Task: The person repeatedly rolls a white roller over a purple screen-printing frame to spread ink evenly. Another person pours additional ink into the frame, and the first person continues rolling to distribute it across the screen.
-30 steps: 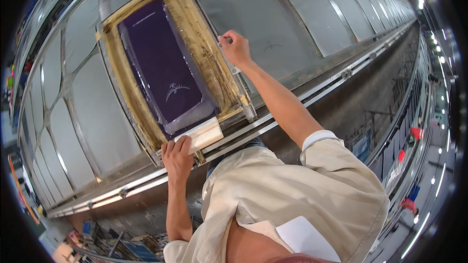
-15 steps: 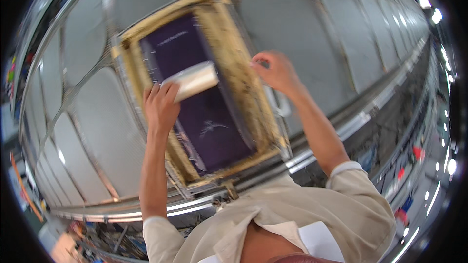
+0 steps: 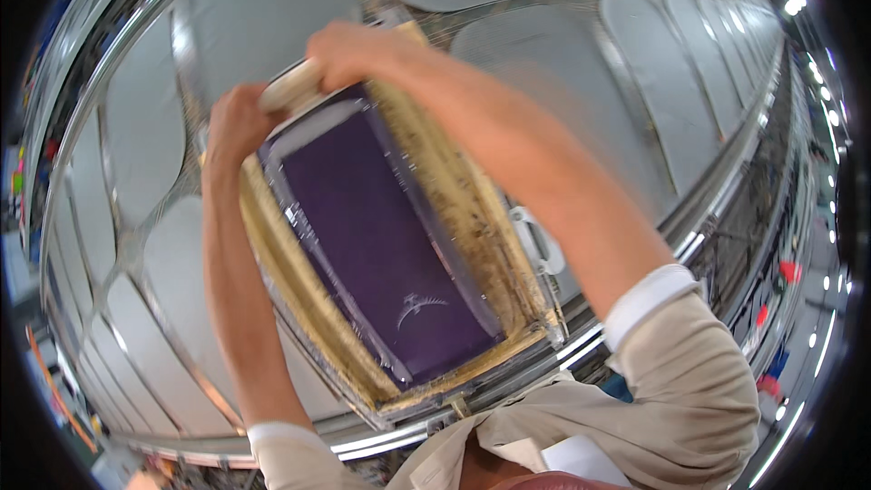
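A screen-printing frame [image 3: 461,209] with yellow-stained borders lies in front of me, its long purple mesh [image 3: 372,227] showing a small pale mark near the close end. Across the far end of the mesh is a squeegee [image 3: 295,89] with a pale handle, largely covered by my fingers. My left hand [image 3: 238,122] is closed round its left end. Beside it, my right hand [image 3: 349,54] grips the right end, with that arm stretched over the frame. A greyish wet band runs along the mesh just below the squeegee.
Grey rounded panels [image 3: 562,82] cover the long table on both sides of the frame. A white handle [image 3: 537,240] sits on the frame's right side. A metal rail [image 3: 381,443] runs along the table's near edge, close to my body.
The squeegee has gone from mid-mesh to the frame's far end in my left hand. My right hand has left the frame's right side and taken hold of it too.
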### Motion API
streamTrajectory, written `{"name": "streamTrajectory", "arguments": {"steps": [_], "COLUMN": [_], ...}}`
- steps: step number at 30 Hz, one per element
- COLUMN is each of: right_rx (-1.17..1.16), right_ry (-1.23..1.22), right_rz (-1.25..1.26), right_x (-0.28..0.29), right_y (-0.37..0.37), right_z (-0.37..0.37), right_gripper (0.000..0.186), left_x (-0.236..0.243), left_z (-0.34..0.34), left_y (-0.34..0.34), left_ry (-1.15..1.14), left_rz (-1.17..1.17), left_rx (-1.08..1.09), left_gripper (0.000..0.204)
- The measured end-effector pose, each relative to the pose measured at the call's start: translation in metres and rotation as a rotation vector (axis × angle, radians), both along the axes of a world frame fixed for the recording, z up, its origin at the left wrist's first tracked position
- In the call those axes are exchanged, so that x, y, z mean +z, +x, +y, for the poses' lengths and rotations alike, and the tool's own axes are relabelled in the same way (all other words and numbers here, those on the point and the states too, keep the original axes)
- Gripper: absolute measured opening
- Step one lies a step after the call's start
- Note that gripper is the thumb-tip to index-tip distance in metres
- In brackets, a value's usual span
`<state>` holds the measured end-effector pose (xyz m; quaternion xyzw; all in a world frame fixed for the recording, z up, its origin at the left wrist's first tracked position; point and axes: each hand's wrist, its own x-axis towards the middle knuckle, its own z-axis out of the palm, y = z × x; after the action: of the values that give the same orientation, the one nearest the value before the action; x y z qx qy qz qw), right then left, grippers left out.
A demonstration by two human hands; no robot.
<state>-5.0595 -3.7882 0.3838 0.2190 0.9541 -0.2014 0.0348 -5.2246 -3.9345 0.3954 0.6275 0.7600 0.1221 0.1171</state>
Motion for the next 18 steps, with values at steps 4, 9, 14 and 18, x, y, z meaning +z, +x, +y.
{"name": "streamTrajectory", "arguments": {"steps": [4,9,14,18], "right_rx": [-0.069,-0.058,-0.05,0.001], "right_ry": [0.03,0.021,-0.095,-0.082], "right_rz": [-0.019,0.048,0.026,0.032], "right_x": [-0.002,-0.009,-0.01,-0.015], "right_y": [0.018,0.074,0.162,0.245], "right_z": [-0.03,-0.092,-0.21,-0.318], "right_gripper": [0.023,0.017,0.014,0.008], "left_x": [-0.007,-0.002,-0.006,-0.025], "left_z": [-0.02,-0.083,-0.203,-0.314], "left_y": [0.016,0.067,0.152,0.224], "left_ry": [0.011,0.083,0.187,0.248], "left_rz": [-0.027,-0.067,-0.173,-0.097], "left_rx": [0.041,-0.013,-0.063,-0.112], "left_gripper": [0.027,0.021,0.02,0.018]}}
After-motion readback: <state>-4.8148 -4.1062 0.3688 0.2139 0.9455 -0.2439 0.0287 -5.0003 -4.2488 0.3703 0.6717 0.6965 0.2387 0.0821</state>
